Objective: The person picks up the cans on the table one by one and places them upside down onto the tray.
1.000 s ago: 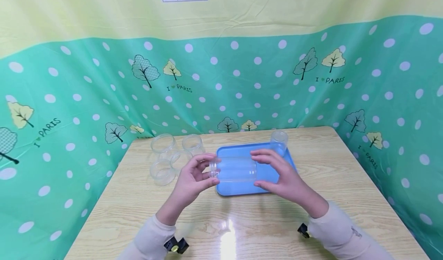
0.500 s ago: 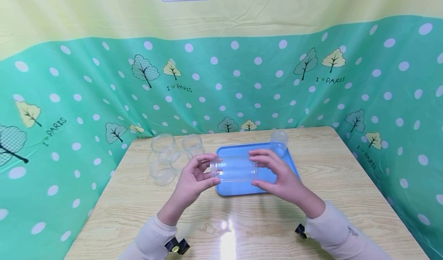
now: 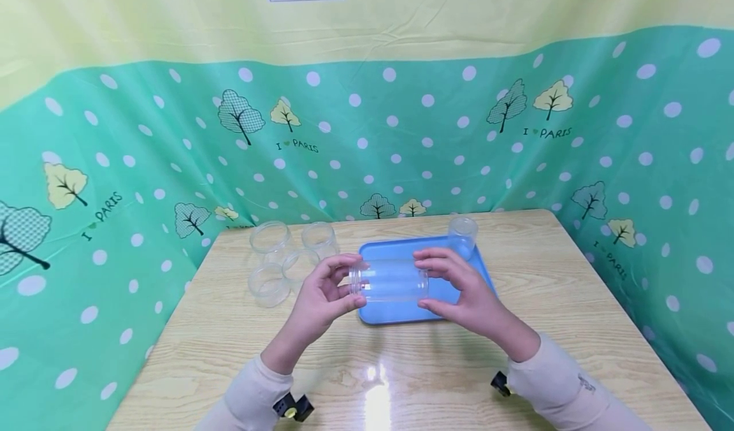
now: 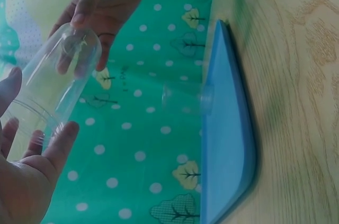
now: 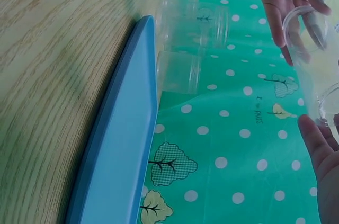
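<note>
A clear plastic jar lies sideways in mid-air between my two hands, over the front part of a blue tray. My left hand grips its threaded mouth end, thumb below and fingers above. At the base end, my right hand holds it between thumb and fingertips. The left wrist view has the jar slanting from the left hand up to the right hand. No lid covers the mouth. In the right wrist view the jar is partly cut off.
Another clear jar stands upright at the tray's far right corner. Several clear jars are grouped on the wooden table left of the tray. A patterned green curtain hangs behind the table's far edge.
My right hand has come slightly left onto the jar's base end. The jar has shifted a touch to the right; the left hand keeps its grip almost in place.
</note>
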`<state>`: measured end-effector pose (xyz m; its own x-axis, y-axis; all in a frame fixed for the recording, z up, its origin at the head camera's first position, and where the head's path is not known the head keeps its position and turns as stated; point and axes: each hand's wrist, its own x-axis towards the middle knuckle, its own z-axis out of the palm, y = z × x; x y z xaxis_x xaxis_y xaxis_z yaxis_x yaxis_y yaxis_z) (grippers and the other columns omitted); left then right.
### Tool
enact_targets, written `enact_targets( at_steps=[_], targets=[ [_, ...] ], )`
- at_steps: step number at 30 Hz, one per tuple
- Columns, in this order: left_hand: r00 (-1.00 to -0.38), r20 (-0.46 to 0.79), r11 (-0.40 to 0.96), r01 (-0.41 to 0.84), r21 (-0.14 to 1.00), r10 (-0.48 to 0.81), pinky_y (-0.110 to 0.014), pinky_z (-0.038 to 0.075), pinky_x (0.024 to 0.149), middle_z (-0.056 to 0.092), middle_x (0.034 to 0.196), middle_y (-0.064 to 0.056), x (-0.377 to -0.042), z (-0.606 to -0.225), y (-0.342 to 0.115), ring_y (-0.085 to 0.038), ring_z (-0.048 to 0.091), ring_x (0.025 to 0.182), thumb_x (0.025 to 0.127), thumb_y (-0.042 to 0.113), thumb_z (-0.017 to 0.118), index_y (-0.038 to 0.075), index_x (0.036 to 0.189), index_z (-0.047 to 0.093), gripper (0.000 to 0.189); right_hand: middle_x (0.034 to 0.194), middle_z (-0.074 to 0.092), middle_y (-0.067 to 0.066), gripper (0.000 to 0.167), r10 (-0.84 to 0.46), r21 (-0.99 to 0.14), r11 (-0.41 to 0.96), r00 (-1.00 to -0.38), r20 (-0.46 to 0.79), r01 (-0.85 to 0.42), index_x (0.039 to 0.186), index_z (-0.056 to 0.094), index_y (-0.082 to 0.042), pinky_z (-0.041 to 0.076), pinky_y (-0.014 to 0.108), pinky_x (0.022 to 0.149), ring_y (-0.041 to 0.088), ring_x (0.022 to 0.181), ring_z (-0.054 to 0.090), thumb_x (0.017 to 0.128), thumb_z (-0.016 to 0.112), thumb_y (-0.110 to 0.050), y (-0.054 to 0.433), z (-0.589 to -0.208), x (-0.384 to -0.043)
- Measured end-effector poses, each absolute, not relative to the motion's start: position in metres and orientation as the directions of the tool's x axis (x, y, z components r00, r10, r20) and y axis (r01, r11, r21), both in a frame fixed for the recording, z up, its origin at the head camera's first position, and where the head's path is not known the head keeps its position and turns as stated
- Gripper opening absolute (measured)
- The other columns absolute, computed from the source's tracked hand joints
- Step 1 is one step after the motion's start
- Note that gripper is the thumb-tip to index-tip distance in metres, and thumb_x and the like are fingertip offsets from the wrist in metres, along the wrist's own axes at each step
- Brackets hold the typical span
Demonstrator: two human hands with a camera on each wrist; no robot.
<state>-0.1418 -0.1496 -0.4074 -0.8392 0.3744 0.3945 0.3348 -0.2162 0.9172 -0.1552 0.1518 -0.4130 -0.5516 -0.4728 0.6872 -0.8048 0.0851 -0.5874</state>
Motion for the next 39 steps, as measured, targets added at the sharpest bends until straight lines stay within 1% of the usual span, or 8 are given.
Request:
enact_targets(
  at_steps=[6, 10, 13, 15, 21, 24, 31, 39],
  targets=[
    [-0.829, 0.403, -0.159, 0.370, 0.915, 0.388, -0.049, 0.053, 0.103, 0.048, 0.146, -0.025, -0.141, -0.407, -0.151, -0.034, 0.054, 0.133, 0.086, -0.004, 0.079, -0.001, 0.141, 0.048, 0.063, 0.143, 0.052, 0.019, 0.073, -0.469, -0.577, 0.087, -0.545, 0.695, -0.812, 0.138, 0.058, -0.008, 0.052, 0.024, 0.105, 0.019, 0.132, 0.053, 0.074, 0.086, 0.009, 0.152, -0.414, -0.155],
    [-0.822, 0.418, -0.134, 0.398, 0.908, 0.388, -0.046, 0.054, 0.104, 0.047, 0.149, -0.021, -0.140, -0.409, -0.154, -0.039, 0.050, 0.135, 0.085, -0.005, 0.079, -0.001, 0.140, 0.050, 0.062, 0.141, 0.052, 0.022, 0.075, -0.467, -0.563, 0.076, -0.528, 0.709, -0.823, 0.137, 0.058, -0.005, 0.052, 0.023, 0.105, 0.019, 0.132, 0.053, 0.070, 0.087, 0.012, 0.154, -0.417, -0.156],
    [-0.819, 0.432, -0.114, 0.422, 0.900, 0.377, -0.043, 0.055, 0.104, 0.046, 0.150, -0.021, -0.139, -0.410, -0.156, -0.036, 0.050, 0.136, 0.084, -0.007, 0.079, -0.001, 0.138, 0.052, 0.061, 0.141, 0.052, 0.023, 0.076, -0.467, -0.565, 0.078, -0.531, 0.707, -0.821, 0.137, 0.058, -0.005, 0.051, 0.023, 0.105, 0.019, 0.133, 0.053, 0.069, 0.087, 0.013, 0.156, -0.417, -0.157],
    [-0.818, 0.440, -0.105, 0.434, 0.895, 0.370, -0.042, 0.054, 0.104, 0.046, 0.149, -0.022, -0.139, -0.411, -0.158, -0.034, 0.051, 0.136, 0.084, -0.008, 0.079, -0.001, 0.137, 0.053, 0.060, 0.142, 0.052, 0.022, 0.076, -0.467, -0.567, 0.084, -0.535, 0.704, -0.820, 0.137, 0.058, -0.005, 0.051, 0.022, 0.105, 0.018, 0.133, 0.053, 0.069, 0.087, 0.014, 0.158, -0.416, -0.156],
    [-0.806, 0.466, -0.090, 0.467, 0.879, 0.366, -0.046, 0.054, 0.104, 0.048, 0.145, -0.024, -0.136, -0.413, -0.162, -0.041, 0.050, 0.136, 0.084, -0.010, 0.078, -0.002, 0.135, 0.054, 0.057, 0.143, 0.052, 0.018, 0.069, -0.471, -0.586, 0.112, -0.562, 0.680, -0.802, 0.136, 0.058, -0.003, 0.052, 0.023, 0.104, 0.018, 0.132, 0.053, 0.075, 0.085, 0.011, 0.165, -0.409, -0.154],
    [-0.807, 0.466, -0.062, 0.478, 0.876, 0.363, -0.046, 0.054, 0.103, 0.050, 0.145, -0.022, -0.135, -0.414, -0.164, -0.036, 0.051, 0.136, 0.084, -0.010, 0.078, 0.000, 0.135, 0.055, 0.056, 0.144, 0.052, 0.015, 0.068, -0.469, -0.604, 0.145, -0.592, 0.655, -0.783, 0.137, 0.059, -0.008, 0.052, 0.023, 0.104, 0.017, 0.131, 0.054, 0.077, 0.085, 0.008, 0.170, -0.405, -0.152],
    [-0.798, 0.475, -0.008, 0.509, 0.861, 0.371, -0.044, 0.054, 0.103, 0.049, 0.143, -0.029, -0.133, -0.417, -0.168, -0.026, 0.054, 0.134, 0.084, -0.009, 0.078, 0.000, 0.134, 0.056, 0.055, 0.144, 0.054, 0.013, 0.069, -0.457, -0.606, 0.227, -0.633, 0.625, -0.762, 0.138, 0.059, -0.010, 0.053, 0.022, 0.101, 0.015, 0.130, 0.055, 0.077, 0.087, 0.005, 0.184, -0.398, -0.157],
    [-0.783, 0.500, 0.018, 0.544, 0.839, 0.369, -0.045, 0.055, 0.102, 0.055, 0.139, -0.019, -0.133, -0.420, -0.171, -0.024, 0.055, 0.132, 0.082, -0.011, 0.079, 0.000, 0.133, 0.058, 0.056, 0.144, 0.055, 0.007, 0.068, -0.446, -0.586, 0.373, -0.693, 0.566, -0.719, 0.140, 0.058, -0.011, 0.056, 0.021, 0.096, 0.017, 0.125, 0.058, 0.080, 0.086, 0.000, 0.208, -0.383, -0.172]
  ],
)
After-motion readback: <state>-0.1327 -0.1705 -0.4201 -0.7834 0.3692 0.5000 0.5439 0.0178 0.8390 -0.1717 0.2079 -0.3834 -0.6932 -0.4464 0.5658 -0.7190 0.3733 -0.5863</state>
